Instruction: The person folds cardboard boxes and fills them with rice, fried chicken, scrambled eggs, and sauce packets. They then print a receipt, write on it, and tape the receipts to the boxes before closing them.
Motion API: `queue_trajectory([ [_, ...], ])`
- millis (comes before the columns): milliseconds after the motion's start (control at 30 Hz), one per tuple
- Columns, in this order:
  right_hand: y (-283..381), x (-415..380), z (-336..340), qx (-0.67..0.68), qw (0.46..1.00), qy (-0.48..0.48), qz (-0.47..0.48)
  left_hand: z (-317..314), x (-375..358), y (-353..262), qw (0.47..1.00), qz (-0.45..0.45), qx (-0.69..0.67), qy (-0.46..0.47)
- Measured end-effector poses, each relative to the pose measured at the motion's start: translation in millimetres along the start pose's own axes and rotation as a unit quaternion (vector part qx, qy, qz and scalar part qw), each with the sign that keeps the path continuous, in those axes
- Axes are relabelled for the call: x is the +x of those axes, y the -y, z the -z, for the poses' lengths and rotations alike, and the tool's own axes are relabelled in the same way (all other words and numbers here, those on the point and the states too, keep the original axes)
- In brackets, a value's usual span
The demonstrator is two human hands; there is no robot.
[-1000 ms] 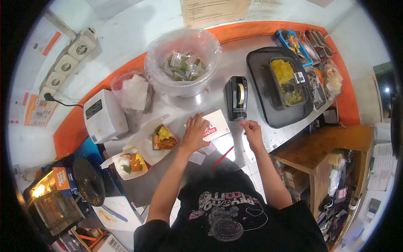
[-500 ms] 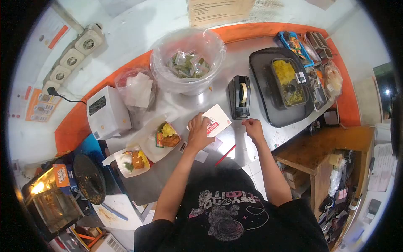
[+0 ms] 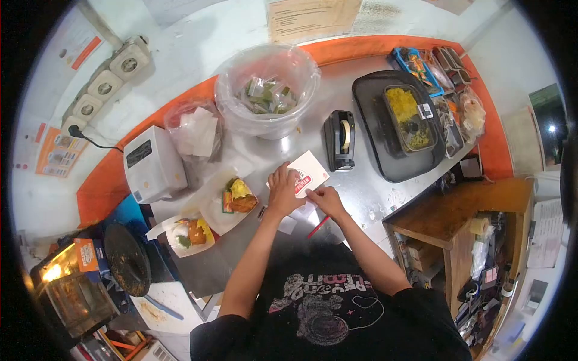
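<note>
A small white box (image 3: 312,168) with a red printed logo rests on the metal counter in front of me. My left hand (image 3: 283,189) grips its left side, fingers laid over the top. At the front edge, my right hand (image 3: 326,200) presses with thumb and finger pinched together; anything between those fingertips is too small to make out. Just behind the box stands a black tape dispenser (image 3: 332,144) with a roll of tape. A thin red stick or pen (image 3: 319,227) lies below my right wrist, and a pale paper slip (image 3: 287,225) lies beside my left wrist.
Left are two open food boxes (image 3: 220,224) with fried food. Behind them stand a white printer-like device (image 3: 153,168) and a plastic-lined tub (image 3: 232,111) of small packets. A black tray (image 3: 385,165) bearing a yellow food container (image 3: 436,137) sits right, above a wooden shelf (image 3: 457,201).
My right hand has moved from the front of the tape dispenser left and toward me, onto the box's front edge. My left hand stays on the box.
</note>
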State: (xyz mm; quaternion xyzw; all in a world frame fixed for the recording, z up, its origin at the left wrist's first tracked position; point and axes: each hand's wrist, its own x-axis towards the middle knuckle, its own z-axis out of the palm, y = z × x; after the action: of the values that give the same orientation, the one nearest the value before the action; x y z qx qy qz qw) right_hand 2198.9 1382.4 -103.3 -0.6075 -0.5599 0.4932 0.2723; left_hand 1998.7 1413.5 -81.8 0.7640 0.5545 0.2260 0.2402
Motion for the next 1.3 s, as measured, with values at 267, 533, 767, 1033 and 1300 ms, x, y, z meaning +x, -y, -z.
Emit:
queue_trajectory([
  [267,-24,4,-6,0.065,0.997,0.033,0.02,0,0,1,1.0,0.002,-0.001,0.003],
  [533,0,-2,-6,-0.246,0.967,-0.009,-0.056,6,0,2,1.0,-0.008,-0.011,0.01],
  [767,18,-33,22,-0.174,0.979,0.1,0.021,9,-2,6,0.999,-0.021,-0.009,0.028],
  [1033,76,-18,64,0.402,0.909,0.022,0.103,-3,-3,25,0.981,0.005,-0.183,-0.063],
  [1300,19,-18,7,0.345,0.931,0.103,-0.056,3,-3,-1,0.813,0.082,-0.576,-0.019],
])
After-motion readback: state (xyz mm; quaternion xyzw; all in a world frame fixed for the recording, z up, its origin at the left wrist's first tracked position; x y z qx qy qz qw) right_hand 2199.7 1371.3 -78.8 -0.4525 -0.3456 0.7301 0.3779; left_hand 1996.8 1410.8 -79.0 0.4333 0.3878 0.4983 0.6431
